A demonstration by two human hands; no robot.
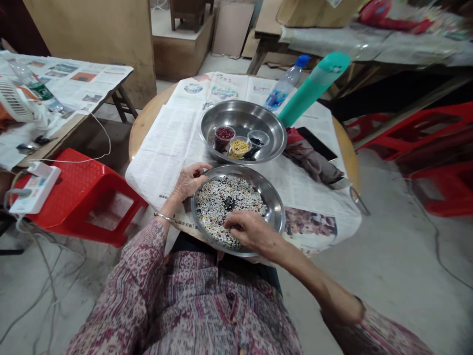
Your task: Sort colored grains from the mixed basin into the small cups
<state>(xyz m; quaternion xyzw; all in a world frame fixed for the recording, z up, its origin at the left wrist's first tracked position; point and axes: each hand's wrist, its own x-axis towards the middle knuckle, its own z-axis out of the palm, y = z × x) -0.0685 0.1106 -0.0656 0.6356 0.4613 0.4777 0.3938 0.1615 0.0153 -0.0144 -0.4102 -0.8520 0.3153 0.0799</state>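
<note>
In front of me is a shallow steel basin (276, 217) holding mixed white, black, yellow and red grains and beans (214, 202). A small dark heap (229, 202) lies near their middle. My left hand (191, 180) grips the basin's upper left rim with curled fingers. Over the lower part of the mix, my right hand (249, 229) has its fingers bent together at the beans; whatever they pinch is hidden. Just behind, a second steel basin (242, 111) contains a cup of red beans (224, 135), one of yellow beans (239, 146) and one of black beans (257, 140).
Newspaper (158, 162) covers the round table (142, 125). Behind the basins stand a water bottle (286, 81) and a green cylinder (314, 88). A dark cloth item (318, 162) and a phone (317, 143) lie right. A red stool (84, 192) carries a power strip (37, 190).
</note>
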